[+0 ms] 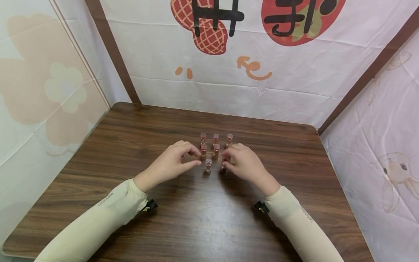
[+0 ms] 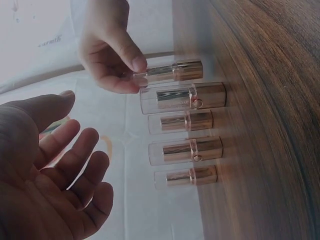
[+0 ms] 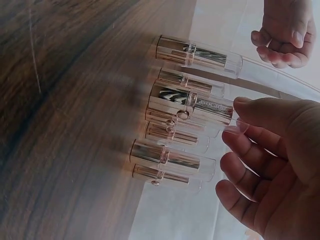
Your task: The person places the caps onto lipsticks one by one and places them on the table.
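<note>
Several lipsticks with clear caps and shiny rose-gold bases stand upright close together on the brown table. My right hand [image 1: 247, 163] pinches the clear top of the front right lipstick [image 3: 170, 100] between thumb and forefinger; its base is at the tabletop. To its left stands another front lipstick [image 1: 208, 166], with a gap between the two. My left hand [image 1: 173, 160] is on the left side of the group, thumb and fingers apart and loosely bent, holding nothing. Its fingertips come near the middle-row left lipstick [image 1: 204, 150]. Three more lipsticks form the back row, including one [image 1: 230, 139] partly behind my right hand.
The wood-grain table [image 1: 203, 225] has rounded corners. A white printed cloth [image 1: 157, 47] hangs behind its far edge, with more cloth at both sides. Black wrist devices sit under both cream sleeves [image 1: 98, 214].
</note>
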A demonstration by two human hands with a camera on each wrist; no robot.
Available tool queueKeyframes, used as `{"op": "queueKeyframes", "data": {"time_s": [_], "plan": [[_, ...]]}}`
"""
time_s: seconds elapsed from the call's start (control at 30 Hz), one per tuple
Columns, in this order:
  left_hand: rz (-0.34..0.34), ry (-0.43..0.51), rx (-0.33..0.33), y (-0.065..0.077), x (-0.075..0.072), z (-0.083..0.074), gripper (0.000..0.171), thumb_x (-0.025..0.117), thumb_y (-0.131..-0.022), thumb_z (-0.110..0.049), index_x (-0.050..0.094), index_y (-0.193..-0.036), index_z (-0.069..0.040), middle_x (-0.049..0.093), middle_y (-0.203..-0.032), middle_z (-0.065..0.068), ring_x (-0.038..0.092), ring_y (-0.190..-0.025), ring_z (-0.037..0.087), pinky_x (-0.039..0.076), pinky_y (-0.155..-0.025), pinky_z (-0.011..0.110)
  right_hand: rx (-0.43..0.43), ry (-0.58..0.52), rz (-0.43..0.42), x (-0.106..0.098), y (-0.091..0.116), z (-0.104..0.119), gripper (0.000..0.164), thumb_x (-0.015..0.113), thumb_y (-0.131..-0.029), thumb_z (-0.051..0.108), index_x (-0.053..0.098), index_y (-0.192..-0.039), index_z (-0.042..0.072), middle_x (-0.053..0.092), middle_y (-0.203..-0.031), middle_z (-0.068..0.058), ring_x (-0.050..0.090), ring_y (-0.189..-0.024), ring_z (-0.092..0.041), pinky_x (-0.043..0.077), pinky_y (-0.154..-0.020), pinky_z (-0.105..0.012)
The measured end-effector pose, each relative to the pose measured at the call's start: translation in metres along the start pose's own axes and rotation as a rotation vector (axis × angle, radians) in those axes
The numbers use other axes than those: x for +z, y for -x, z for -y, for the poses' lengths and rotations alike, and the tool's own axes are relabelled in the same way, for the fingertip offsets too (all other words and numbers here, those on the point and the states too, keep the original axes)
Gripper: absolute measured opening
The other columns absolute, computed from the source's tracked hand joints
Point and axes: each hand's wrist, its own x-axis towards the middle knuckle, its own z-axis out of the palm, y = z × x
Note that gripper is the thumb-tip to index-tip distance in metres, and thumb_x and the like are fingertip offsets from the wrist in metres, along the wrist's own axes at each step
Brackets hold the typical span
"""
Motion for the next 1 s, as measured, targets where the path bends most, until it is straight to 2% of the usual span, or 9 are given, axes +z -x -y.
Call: {"op": "queueKeyframes", "data": {"time_s": [0.3,0.53,0.87,1.0], "plan": [[0.018,0.024,-0.01,0.0001,0.0016,-0.0032,0.02,0.083,-0.089,-0.028,0.07,-0.104,-0.024,0.069,-0.105,-0.012,0.058,-0.101,0.011,0.05,-0.087,0.039,-0.008,0.022,-0.002,0.0025,0.0009,-0.0009,0.02,0.084,-0.086,0.024,0.075,-0.103,0.017,0.07,-0.095,0.007,0.059,-0.084,-0.013,0.051,-0.075,-0.032],[0.029,0.048,-0.021,-0.0006,0.0026,-0.0046,0.021,0.084,-0.088,-0.027,0.071,-0.104,-0.024,0.07,-0.107,-0.01,0.059,-0.102,0.011,0.051,-0.086,0.042,0.008,0.019,0.023,0.0014,0.003,-0.0004,0.02,0.083,-0.087,0.024,0.074,-0.104,0.018,0.071,-0.098,0.007,0.062,-0.091,-0.013,0.053,-0.08,-0.034],[0.006,-0.07,0.05,-0.0012,0.0041,-0.0026,0.022,0.084,-0.087,-0.029,0.071,-0.104,-0.021,0.07,-0.107,-0.009,0.059,-0.106,0.015,0.048,-0.095,0.039,0.04,0.004,0.062,0.002,0.0046,-0.0005,0.023,0.082,-0.089,0.026,0.073,-0.109,0.018,0.071,-0.105,0.006,0.065,-0.097,-0.014,0.054,-0.084,-0.037],[0.018,-0.141,0.061,-0.0003,0.0065,0.0008,0.024,0.082,-0.089,-0.033,0.07,-0.106,-0.021,0.069,-0.111,-0.009,0.058,-0.111,0.017,0.044,-0.1,0.044,0.04,-0.006,0.061,0.0013,0.0059,0.0001,0.027,0.082,-0.089,0.027,0.072,-0.112,0.017,0.071,-0.108,0.006,0.065,-0.099,-0.015,0.054,-0.085,-0.037]]}}
